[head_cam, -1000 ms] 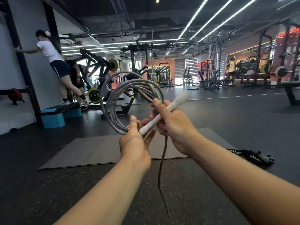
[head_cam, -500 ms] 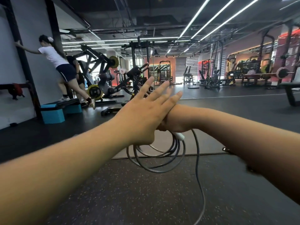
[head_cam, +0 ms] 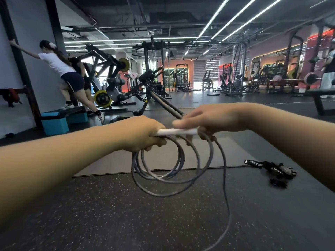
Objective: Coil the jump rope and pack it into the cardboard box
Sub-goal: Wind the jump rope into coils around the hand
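Observation:
A grey jump rope (head_cam: 163, 175) hangs in several loose loops below my hands, over the dark gym floor. Its white handle (head_cam: 176, 132) lies level between the two hands. My left hand (head_cam: 143, 134) is closed around the handle's left end and the top of the loops. My right hand (head_cam: 206, 120) grips the handle's right end together with a strand of rope. One free length of rope (head_cam: 225, 194) trails down from the right hand and off the bottom of the view. No cardboard box is in view.
A grey mat (head_cam: 126, 163) lies on the floor beyond the loops. Black gloves or straps (head_cam: 273, 170) sit on the floor at right. A person stretches on a blue step (head_cam: 54, 122) at left. Weight machines (head_cam: 145, 87) stand further back.
The coil has swung from upright in front of me to hanging below my hands. My left hand, spread open half a second ago, now grips the handle's left end, which lies level.

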Tool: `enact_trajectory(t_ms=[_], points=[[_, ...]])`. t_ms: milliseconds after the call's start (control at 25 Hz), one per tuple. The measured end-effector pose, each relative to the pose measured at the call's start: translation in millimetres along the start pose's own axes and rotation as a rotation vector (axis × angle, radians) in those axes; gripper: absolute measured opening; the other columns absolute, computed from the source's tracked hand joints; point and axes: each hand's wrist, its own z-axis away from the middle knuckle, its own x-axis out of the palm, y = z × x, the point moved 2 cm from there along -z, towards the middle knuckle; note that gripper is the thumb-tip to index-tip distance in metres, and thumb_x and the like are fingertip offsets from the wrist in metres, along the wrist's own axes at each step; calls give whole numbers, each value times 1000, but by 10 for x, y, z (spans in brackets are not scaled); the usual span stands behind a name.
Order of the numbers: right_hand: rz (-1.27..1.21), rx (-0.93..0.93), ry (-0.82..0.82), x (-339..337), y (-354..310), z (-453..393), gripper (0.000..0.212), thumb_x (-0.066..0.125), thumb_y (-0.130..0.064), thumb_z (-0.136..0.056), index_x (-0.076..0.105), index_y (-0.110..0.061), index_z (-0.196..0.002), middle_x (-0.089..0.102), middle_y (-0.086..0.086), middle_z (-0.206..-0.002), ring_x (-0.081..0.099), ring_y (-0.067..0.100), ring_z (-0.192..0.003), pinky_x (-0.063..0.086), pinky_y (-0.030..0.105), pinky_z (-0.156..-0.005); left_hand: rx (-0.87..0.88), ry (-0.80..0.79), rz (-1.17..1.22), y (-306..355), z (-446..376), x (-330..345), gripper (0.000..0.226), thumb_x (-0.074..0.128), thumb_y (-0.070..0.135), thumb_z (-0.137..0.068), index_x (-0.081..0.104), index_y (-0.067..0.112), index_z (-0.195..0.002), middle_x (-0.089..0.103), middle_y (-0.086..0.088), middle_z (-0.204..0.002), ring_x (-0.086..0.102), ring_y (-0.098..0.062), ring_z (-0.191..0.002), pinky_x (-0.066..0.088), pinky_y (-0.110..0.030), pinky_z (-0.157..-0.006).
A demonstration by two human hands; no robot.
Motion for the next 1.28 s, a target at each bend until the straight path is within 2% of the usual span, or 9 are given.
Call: enact_trajectory(t_ms=[160,320,480,600,760,840,920,1080,1280], points=[[-150,56,15,-117,439,117,41,72,-54,-83,63,-17,-67,43,1,-61,45,20,-59,54,39,-69,30,37,192,-299,187,-38,16,59,40,-98,64,31,-86,64,8,-62,56,-2,-51,44,-16,-55],[-157,156,280,-66,831,163,52,70,-61,-83,49,-19,-61,40,1,-56,41,17,-49,57,36,-61,-103,232,468,-680,308,-102,23,60,39,-96,73,32,-78,64,4,-60,59,-2,-51,49,-17,-55],[-520,80,353,273,932,107,56,68,-69,-78,76,-15,-90,41,-3,-71,37,13,-60,38,30,-58,-314,633,1178,-776,281,31,24,61,31,-99,73,11,-89,55,3,-64,53,-8,-56,49,-22,-58],[-802,-96,269,718,636,-104,76,72,-71,-70,69,-17,-124,47,-1,-90,34,6,-61,26,25,-58,-499,808,1561,-508,31,195,21,63,25,-98,67,12,-83,58,-1,-72,59,-14,-61,55,-30,-59],[-1026,-239,434,1099,42,-482,75,77,-75,-60,70,-22,-113,58,-2,-94,37,4,-58,29,23,-54,-729,974,1748,57,-268,401,30,60,26,-100,62,18,-72,65,-3,-71,66,-28,-77,58,-45,-80],[-1126,-194,539,1120,-114,-594,76,78,-76,-58,70,-27,-116,72,-6,-97,59,6,-63,47,26,-61,-789,925,1906,187,-327,466,37,60,31,-99,66,16,-65,71,-4,-72,69,-29,-77,60,-45,-85],[-1142,-131,650,1109,-174,-634,52,74,-61,-77,73,-21,-110,80,2,-100,75,11,-84,57,29,-78,-760,819,2096,275,-349,470,52,58,30,-99,69,13,-51,71,-3,-60,68,-27,-70,60,-41,-85],[-978,-151,844,1014,-164,-655,35,59,-38,-99,72,-6,-91,74,1,-76,67,-3,-61,49,10,-59,-850,770,2113,428,-278,376,40,54,34,-102,66,10,-73,64,-5,-67,60,-23,-67,52,-33,-74],[-871,-67,873,877,-29,-665,31,57,-33,-100,58,-19,-72,53,-11,-46,47,8,-41,35,18,-38,-836,647,2018,503,-184,455,25,66,38,-95,67,13,-91,59,4,-70,55,-13,-67,49,-18,-53]])
